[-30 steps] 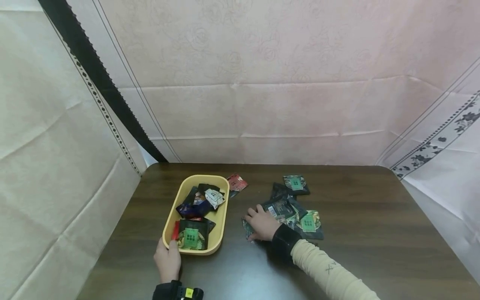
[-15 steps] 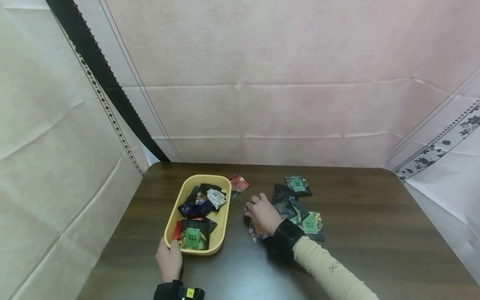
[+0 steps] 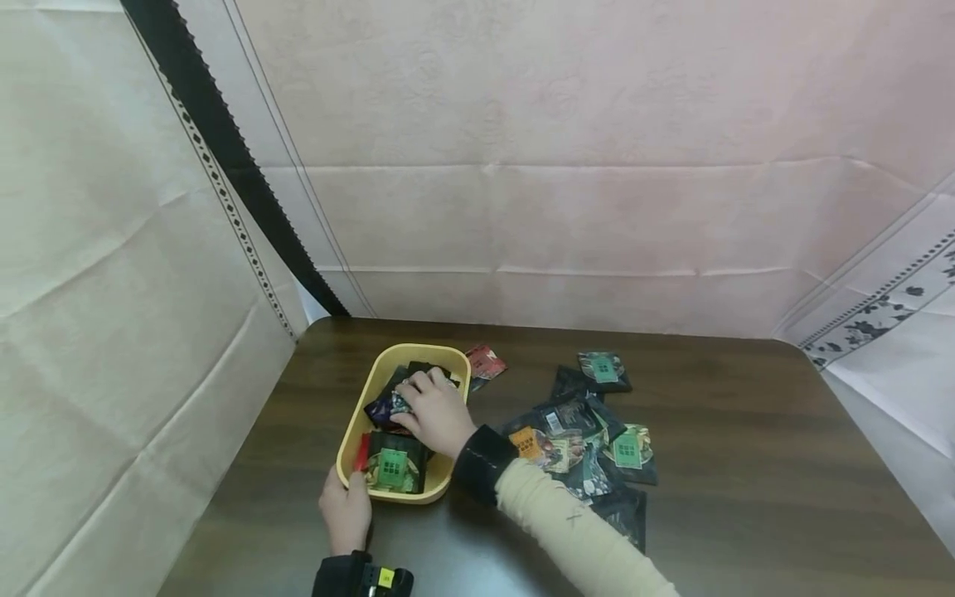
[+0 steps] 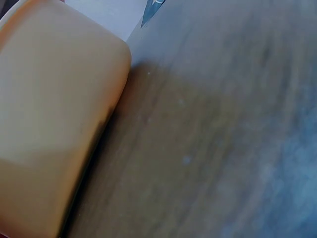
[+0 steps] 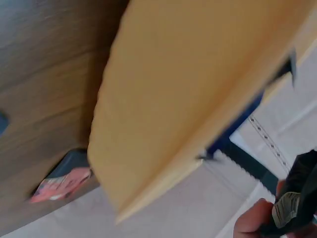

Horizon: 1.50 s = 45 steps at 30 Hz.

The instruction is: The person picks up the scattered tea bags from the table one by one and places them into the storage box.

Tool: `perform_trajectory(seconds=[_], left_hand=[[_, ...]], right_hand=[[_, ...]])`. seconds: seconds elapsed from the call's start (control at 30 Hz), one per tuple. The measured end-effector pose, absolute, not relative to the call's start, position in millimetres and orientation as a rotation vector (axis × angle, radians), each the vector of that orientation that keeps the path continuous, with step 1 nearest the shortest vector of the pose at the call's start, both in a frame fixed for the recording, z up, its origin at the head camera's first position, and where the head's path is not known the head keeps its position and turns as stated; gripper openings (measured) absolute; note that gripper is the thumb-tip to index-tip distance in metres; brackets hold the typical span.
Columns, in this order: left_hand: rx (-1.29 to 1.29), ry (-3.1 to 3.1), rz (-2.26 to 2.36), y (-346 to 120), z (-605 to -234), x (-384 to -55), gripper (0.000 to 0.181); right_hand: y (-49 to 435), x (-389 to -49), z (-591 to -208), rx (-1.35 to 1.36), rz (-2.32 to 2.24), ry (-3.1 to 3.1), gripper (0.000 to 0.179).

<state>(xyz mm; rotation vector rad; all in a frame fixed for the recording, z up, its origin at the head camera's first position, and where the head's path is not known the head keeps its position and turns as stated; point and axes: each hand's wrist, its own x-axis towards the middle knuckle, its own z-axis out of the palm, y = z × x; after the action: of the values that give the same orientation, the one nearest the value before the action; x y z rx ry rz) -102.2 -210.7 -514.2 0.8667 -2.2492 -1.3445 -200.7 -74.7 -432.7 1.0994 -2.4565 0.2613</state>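
Desk (image 3: 746,464): dark wood-grain, smooth, slight sheen. Your yellow tray (image 3: 448,373): matt plastic, smooth wall. Packets (image 3: 589,439): glossy foil-like film, crinkled. Backdrop sheets (image 3: 522,215): matt creased cloth or paper, can't tell which. Your sleeve (image 3: 574,531): beige knit cloth.

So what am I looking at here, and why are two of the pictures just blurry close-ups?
No machine here: a person works with two bare hands and wears three cameras. The wide picture comes from the head camera, looking down at a dark wooden table. The two blurry ones come from cameras on the wrists, so close that they mostly show the side of the yellow tray. The left hand holds the tray's near end. The right hand is over the tray, fingers curled on a small dark packet, as the right wrist view shows. More snack packets lie in the tray, a heap of packets lies to its right, and one red packet lies behind it.
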Motion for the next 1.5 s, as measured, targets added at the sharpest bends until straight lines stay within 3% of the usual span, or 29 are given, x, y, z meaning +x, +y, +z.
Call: perform_trajectory(seconds=[0.27,0.73,0.97,1.33,1.5], left_hand=[[0.848,-2.272,-1.37,-203,-511,-106,0.042],[0.921,-2.2,-1.358,-215,-507,-99,0.041],[0.934,-2.215,-1.376,-216,-508,-97,0.043],[0.955,-2.248,-1.367,-217,-508,-99,0.044],[0.947,-2.263,-1.364,-214,-510,-100,0.044]], right_hand=[[-80,-196,-439,1.051,0.313,-2.627,0.067],[-50,-196,-448,1.102,0.333,-2.652,0.061],[-13,-196,-458,1.062,0.347,-2.701,0.056],[41,-185,-481,0.927,0.16,-3.032,0.081],[50,-184,-488,0.909,0.138,-3.041,0.071]])
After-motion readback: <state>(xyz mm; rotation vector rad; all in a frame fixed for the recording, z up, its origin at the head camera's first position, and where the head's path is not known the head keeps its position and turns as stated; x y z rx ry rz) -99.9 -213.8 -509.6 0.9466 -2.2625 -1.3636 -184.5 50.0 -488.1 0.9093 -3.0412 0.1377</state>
